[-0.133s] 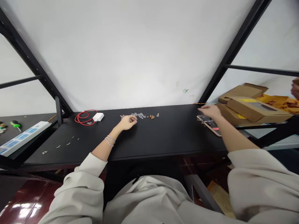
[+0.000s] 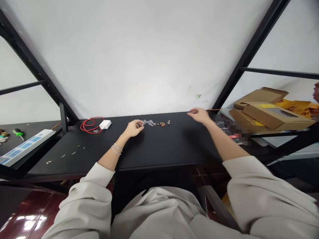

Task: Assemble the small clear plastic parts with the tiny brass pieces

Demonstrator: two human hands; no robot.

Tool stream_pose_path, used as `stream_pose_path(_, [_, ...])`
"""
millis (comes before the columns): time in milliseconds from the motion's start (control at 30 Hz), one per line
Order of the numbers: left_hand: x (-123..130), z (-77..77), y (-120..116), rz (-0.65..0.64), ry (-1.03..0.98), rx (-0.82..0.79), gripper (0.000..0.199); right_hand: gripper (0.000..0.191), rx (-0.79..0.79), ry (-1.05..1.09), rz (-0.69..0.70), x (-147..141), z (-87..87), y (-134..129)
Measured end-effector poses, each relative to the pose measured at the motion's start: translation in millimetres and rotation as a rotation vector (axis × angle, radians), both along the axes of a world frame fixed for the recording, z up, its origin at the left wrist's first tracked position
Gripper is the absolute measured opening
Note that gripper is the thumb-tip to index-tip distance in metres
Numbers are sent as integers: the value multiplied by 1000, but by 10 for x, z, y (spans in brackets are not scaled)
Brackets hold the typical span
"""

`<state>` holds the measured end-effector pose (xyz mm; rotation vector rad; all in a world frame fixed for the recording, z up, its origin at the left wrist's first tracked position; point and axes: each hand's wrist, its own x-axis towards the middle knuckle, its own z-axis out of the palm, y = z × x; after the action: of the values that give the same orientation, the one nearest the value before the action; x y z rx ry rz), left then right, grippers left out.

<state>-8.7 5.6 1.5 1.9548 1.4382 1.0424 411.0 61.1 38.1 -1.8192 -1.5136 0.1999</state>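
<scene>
My left hand (image 2: 134, 128) rests on the black desk (image 2: 159, 149), its curled fingertips at the left end of a cluster of small grey metal parts (image 2: 149, 122). Whether those fingers pinch a tiny piece, I cannot tell. A few brown beads (image 2: 162, 124) and a small silver nut (image 2: 168, 122) lie just to the right of the cluster. My right hand (image 2: 199, 115) hovers near the desk's back edge, fingers loose and holding nothing.
A smartphone (image 2: 225, 127) lies at the desk's right, with cardboard boxes (image 2: 266, 116) beyond it. Left stand a coiled red cable (image 2: 87, 125), a white charger (image 2: 105, 124) and a power strip (image 2: 25, 147). Another person's hand (image 2: 316, 93) shows at the right edge.
My right hand has moved left and toward the back of the desk, away from the phone. My left hand has barely shifted.
</scene>
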Motion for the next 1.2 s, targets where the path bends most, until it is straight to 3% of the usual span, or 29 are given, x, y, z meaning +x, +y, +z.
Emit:
stream_pose_path(67, [-65, 19, 33, 68, -8, 37, 30, 16, 23, 76, 133, -600, -79, 40])
stream_pose_path(200, [-196, 116, 68, 190, -17, 56, 31, 12, 238, 73, 310, -1594, -213, -118])
stream_pose_path(300, [-267, 195, 78, 279, -4, 52, 32, 17, 325, 63, 482, -2061, -244, -328])
stream_pose_path(367, [-294, 224, 78, 300, -25, 49, 32, 17, 280, 43, 565, -2218, -277, -431])
stream_pose_path(467, [-304, 236, 62, 275, -8, 23, 30, 15, 200, -3, 625, -2224, -361, -476])
stream_pose_path(567, [-291, 229, 34, 197, 72, -61, 25, 14, 82, 158, 628, -2059, -413, -412])
stream_pose_path(833, [-247, 163, 30, 76, 157, -159, 27, 12, 83, 313, 323, -1852, -334, -287])
stream_pose_path(1000, [-315, 204, 9, 130, 225, -77, 25, 9, 37, 267, 407, -1954, -360, -364])
stream_pose_path(1133, [-305, 160, -12, 82, 140, -331, 30, 7, -3, 253, 430, -2008, -374, -396])
stream_pose_path(1200, [-219, 99, -17, 58, 51, -358, 33, 8, -17, 253, 430, -2014, -373, -399])
